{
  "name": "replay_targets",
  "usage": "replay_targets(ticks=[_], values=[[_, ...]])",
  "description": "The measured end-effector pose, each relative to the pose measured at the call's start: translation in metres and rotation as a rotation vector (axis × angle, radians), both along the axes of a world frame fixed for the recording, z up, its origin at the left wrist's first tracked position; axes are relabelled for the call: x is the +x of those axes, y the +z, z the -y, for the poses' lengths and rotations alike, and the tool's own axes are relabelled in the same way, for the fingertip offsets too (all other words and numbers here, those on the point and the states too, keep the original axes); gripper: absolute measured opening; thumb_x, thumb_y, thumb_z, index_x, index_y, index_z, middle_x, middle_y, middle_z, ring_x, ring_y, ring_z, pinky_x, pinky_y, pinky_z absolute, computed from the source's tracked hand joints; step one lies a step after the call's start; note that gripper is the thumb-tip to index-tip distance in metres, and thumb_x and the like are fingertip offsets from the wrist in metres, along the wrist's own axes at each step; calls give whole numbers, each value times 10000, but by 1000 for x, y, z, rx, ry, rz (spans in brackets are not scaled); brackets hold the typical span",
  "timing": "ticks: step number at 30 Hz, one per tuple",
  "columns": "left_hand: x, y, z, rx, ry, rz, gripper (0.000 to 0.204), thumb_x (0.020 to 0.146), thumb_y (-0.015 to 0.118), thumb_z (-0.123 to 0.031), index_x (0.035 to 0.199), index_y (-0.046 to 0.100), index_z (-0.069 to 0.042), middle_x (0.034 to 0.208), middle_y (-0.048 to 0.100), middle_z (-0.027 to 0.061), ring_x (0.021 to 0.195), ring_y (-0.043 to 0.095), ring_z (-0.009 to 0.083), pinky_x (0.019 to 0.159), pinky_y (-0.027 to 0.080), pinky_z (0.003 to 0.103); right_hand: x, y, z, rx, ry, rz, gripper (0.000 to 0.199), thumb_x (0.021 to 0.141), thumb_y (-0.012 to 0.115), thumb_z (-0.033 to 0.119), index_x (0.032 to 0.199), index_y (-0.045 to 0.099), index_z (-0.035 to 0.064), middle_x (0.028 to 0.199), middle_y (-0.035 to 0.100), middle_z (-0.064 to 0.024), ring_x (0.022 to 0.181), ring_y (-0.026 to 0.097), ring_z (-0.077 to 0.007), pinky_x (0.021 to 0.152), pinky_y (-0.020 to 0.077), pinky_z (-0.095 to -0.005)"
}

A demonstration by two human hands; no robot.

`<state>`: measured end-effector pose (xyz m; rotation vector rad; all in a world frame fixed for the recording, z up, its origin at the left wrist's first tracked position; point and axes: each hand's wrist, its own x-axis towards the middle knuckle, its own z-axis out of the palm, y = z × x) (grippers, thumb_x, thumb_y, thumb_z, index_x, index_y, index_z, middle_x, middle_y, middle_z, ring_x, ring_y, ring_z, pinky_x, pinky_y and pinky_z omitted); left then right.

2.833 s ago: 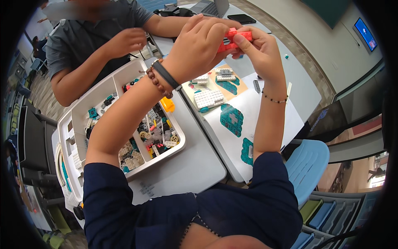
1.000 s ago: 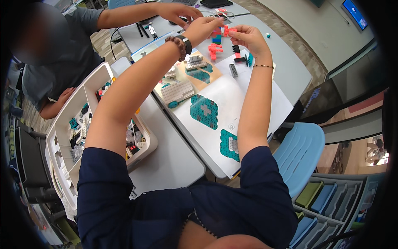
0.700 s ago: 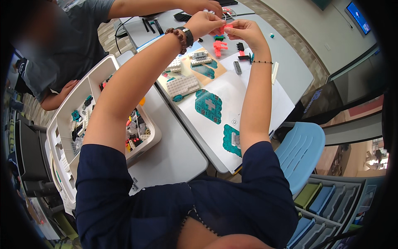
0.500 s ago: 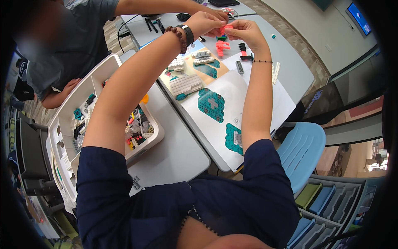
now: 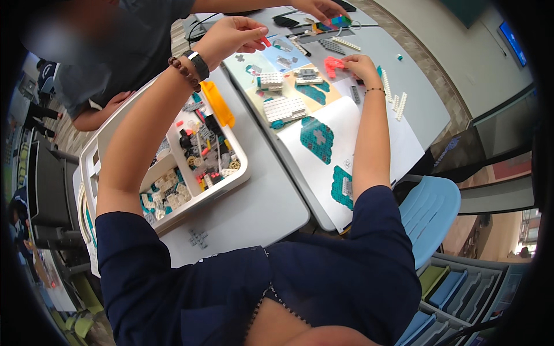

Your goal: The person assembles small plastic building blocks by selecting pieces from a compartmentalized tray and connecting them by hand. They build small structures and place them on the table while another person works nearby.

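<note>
My left hand [image 5: 231, 39] is raised over the far side of the parts box, pinching a small coral-red brick [image 5: 266, 42] between thumb and fingers. On the far right of the table, the fingertips of my right hand [image 5: 363, 68] are closed on a coral-red toy-brick piece [image 5: 333, 66] above the printed sheets. Near that hand lies a dark grey brick [image 5: 355, 94]. White studded brick blocks [image 5: 284, 108] rest on the instruction sheet [image 5: 323, 115], which has teal brick shapes pictured on it.
A white divided box [image 5: 239, 173] of loose bricks stands at left, with an orange tray [image 5: 218, 104] at its edge. Across the table another person's hand [image 5: 321, 10] is at a multicoloured brick assembly [image 5: 334, 23]. White beams [image 5: 385, 86] lie at right. A blue chair [image 5: 430, 216] stands close by.
My hands have come apart: the left moved left towards the box with a small coral-red brick, the right moved down and right to the coral-red piece. The head view has shifted.
</note>
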<state>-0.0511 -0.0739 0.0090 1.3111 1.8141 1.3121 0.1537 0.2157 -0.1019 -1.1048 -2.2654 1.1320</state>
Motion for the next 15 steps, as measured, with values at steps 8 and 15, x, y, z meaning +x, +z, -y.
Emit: replay_targets(ticks=[8, 15], values=[[2, 2, 55, -8, -11, 11, 266, 843, 569, -308, 944, 592, -63, 841, 640, 35, 796, 621, 85, 725, 488, 204, -11, 66, 34, 215, 96, 30, 257, 725, 630, 220, 934, 649, 71, 715, 616, -32, 552, 510, -104, 499, 426, -238], [22, 26, 135, 17, 83, -32, 295, 858, 553, -259, 1058, 570, -43, 864, 593, 21, 764, 579, 56, 735, 494, 216, -59, 52, 140, 377, 585, 47, 369, 713, 648, 303, 994, 622, 65, 945, 605, -112, 806, 577, -198, 734, 458, -301]])
